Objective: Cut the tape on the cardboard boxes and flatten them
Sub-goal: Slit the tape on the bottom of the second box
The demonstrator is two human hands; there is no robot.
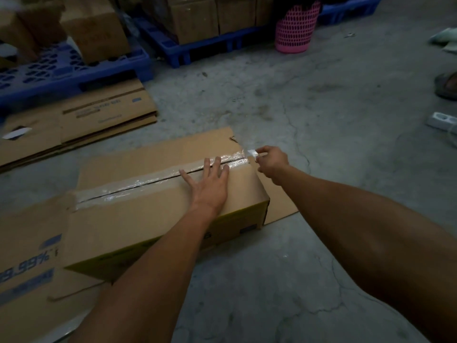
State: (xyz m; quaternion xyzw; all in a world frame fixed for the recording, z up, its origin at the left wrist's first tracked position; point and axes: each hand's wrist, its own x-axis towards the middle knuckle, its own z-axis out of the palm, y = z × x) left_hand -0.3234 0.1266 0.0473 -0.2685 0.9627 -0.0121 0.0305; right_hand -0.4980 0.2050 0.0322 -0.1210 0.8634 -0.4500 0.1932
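Note:
A long brown cardboard box (138, 219) lies on the concrete floor. Shiny clear tape (148, 181) runs along its top seam, and a dark slit shows down the middle of the seam. My left hand (210, 184) presses flat on the box top, fingers spread across the tape. My right hand (270, 159) is at the far right end of the seam and pinches a small white object (252, 152); whether it is a cutter or a tape end I cannot tell.
Flattened cardboard (81, 120) lies stacked at the left, and more flat board (27, 256) sits under the box's near left. Blue pallets (61, 75) with boxes stand behind. A pink basket (295, 28), a white power strip (442, 120) and a person's sandalled foot (447, 85) are at the right.

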